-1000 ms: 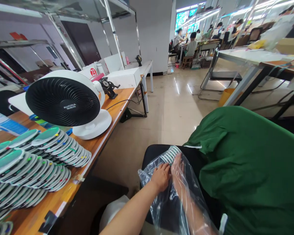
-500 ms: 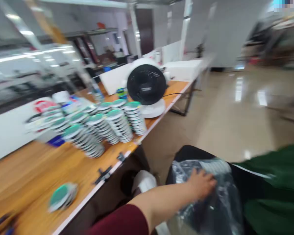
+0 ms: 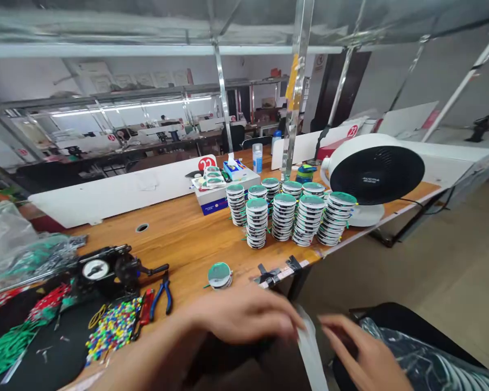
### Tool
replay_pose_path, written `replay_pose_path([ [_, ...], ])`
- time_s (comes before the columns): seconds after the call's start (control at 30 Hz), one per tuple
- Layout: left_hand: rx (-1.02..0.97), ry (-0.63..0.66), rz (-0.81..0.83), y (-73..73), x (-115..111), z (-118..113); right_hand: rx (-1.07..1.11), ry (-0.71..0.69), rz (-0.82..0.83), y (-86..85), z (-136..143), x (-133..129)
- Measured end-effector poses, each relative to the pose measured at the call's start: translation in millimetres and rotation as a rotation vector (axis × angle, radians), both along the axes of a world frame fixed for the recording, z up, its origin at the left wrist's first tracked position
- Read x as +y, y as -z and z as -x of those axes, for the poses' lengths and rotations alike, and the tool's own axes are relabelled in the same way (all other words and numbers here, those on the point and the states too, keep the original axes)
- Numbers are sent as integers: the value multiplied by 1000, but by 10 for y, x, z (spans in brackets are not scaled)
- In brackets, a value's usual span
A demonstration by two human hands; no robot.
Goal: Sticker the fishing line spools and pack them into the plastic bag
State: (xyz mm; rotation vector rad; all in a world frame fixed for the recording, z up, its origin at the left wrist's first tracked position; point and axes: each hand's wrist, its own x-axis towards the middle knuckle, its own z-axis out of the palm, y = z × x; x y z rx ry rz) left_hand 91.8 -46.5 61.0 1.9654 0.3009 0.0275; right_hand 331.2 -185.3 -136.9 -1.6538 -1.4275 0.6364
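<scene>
My left hand [image 3: 255, 315] reaches in from the lower left, fingers stretched to the right and partly blurred. Its fingertips overlap the top of a whitish, see-through strip [image 3: 312, 355]; I cannot tell whether they grip it. Across the strip, my right hand [image 3: 364, 353] has thumb and fingers apart, with nothing visible between them. Beside it, a clear plastic bag [image 3: 427, 355] with white-rimmed round pieces inside lies on a black chair [image 3: 407, 312]. A short stack of green-topped round pieces [image 3: 220, 275] sits on the table behind my left hand.
Several tall stacks of the same pieces [image 3: 284, 217] stand on the wooden table [image 3: 171, 228]. A fan [image 3: 375, 171] is at the right. At the left lie blue-handled pliers [image 3: 163, 293], a small hand-cranked device [image 3: 106, 269] and coloured beads [image 3: 116, 326]. Black tape [image 3: 277, 274] crosses the table's edge.
The view has swung left, bringing more of the table into sight. The hand that lay on the plastic bag is off it, and both hands are now in front of me.
</scene>
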Motion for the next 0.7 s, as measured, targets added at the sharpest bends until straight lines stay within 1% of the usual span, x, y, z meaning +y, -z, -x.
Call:
replay_pose_path([
  [0.03,-37,-172,-135,-228,180,115,-5,-2,-49,-120,140,288],
  [0.07,-111,-340,-282,-394,374,178,-3,10,-102,-211,287,600],
  [0.1,-178,-470,-416,-502,577,196,-3,45,-165,-271,432,913],
  [0.13,-238,-546,-524,-559,784,180,-13,91,-226,-303,568,1207],
  [0.17,-277,-572,-603,-576,985,141,-22,122,-266,-311,690,1467],
  [0.2,-282,-558,-662,-561,1172,89,-33,146,-290,-303,796,1683],
  [0.27,-203,-446,-794,-468,1474,-15,-77,203,-286,-275,960,1981],
  [0.3,-141,-367,-863,-403,1580,-54,-103,229,-271,-271,1022,2071],
  [0.37,-21,-219,-990,-257,1710,-88,-156,278,-215,-301,1125,2173],
  [0.4,19,-165,-1033,-186,1743,-84,-180,301,-174,-333,1169,2200],
  [0.47,59,-111,-1071,-62,1777,-49,-217,343,-90,-404,1247,2241],
  [0.57,42,-122,-1067,56,1804,6,-217,401,-41,-454,1332,2301],
  [0.7,5,-158,-1051,114,1806,12,-134,465,-100,-388,1367,2374],
])
